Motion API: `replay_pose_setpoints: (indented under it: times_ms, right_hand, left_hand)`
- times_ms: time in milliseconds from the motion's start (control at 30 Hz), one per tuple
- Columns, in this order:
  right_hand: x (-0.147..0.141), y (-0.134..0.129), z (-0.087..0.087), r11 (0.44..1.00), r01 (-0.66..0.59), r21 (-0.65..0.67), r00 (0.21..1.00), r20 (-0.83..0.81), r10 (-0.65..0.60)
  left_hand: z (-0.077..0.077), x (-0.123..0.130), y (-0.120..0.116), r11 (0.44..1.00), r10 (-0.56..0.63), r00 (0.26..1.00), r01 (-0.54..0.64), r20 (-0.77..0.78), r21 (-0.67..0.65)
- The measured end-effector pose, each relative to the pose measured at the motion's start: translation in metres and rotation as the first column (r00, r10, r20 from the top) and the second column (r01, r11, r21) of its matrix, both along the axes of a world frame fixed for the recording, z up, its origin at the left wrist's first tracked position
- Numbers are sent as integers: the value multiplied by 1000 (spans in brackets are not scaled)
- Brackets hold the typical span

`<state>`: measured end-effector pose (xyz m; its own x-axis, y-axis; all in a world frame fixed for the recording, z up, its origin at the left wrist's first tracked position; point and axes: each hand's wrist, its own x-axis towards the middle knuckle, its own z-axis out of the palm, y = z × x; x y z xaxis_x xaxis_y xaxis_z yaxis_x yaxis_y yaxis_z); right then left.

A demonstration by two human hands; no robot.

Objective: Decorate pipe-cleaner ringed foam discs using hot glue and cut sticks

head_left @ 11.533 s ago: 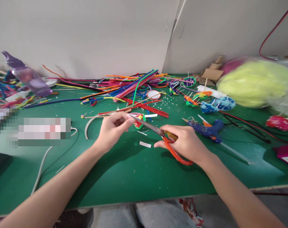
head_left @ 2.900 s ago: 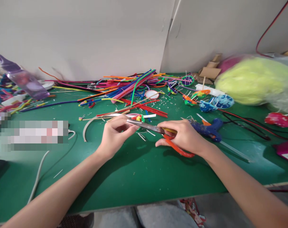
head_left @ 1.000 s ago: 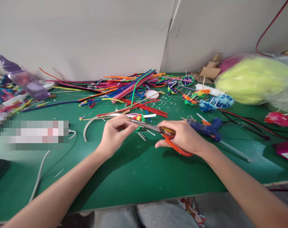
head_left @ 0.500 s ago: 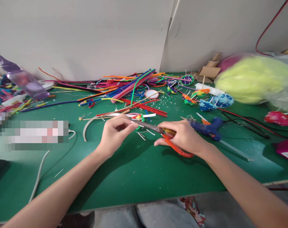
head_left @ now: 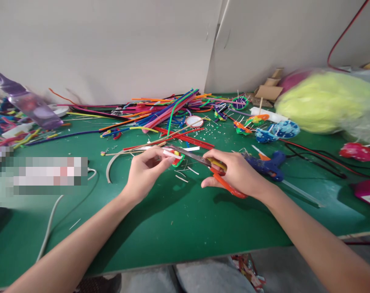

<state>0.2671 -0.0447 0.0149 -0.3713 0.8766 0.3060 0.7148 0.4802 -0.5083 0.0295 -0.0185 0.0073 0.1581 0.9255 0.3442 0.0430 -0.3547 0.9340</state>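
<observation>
Pinched between the thumb and fingers of my left hand [head_left: 149, 169] is a small white strip [head_left: 171, 154]. My right hand [head_left: 233, 171] holds scissors [head_left: 223, 179] with red and yellow handles; their blades point left, just above and beside the strip. A small red, yellow and green piece [head_left: 179, 159] lies behind the strip, partly hidden. Thin white scraps [head_left: 181, 178] are on the green table [head_left: 172, 228] below it. Another white strip [head_left: 192, 149] and red pipe cleaners [head_left: 200, 141] lie behind the scissors.
Colourful pipe cleaners [head_left: 172, 108] are piled along the wall. A blue glue gun [head_left: 272, 165] lies right of my right hand. A purple bottle [head_left: 33, 106] and a white cable [head_left: 52, 219] are at left, a yellow-green bag [head_left: 328, 101] at right.
The scissors have drawn slightly right and up from my left fingers, and their blades now sit behind the white strip. The strip shows more clearly in my left hand.
</observation>
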Motion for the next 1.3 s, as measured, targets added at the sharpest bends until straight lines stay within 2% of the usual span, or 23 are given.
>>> replay_pose_setpoints:
  times_ms: [167, 300, 833, 1100, 1300]
  right_hand:
    - [2, -1, 1, 998, 4, 69, 999, 32, -6]
    - [2, 0, 1, 996, -10, 86, 999, 50, 6]
    - [-2, 0, -1, 995, -17, 100, 1000, 24, 14]
    - [-2, 0, -3, 998, -4, 58, 1000, 10, 3]
    - [-2, 0, -3, 995, 16, 94, 1000, 23, -18]
  left_hand:
    - [0, 0, 2, 998, 9, 989, 0, 147, -65]
    - [0, -1, 3, 997, 5, 982, 11, 190, -83]
    - [-1, 2, 1, 997, 39, 988, -27, 150, -79]
    - [-1, 3, 1, 996, 32, 988, -19, 154, -81]
    - [-2, 3, 1, 997, 43, 991, -35, 126, -65]
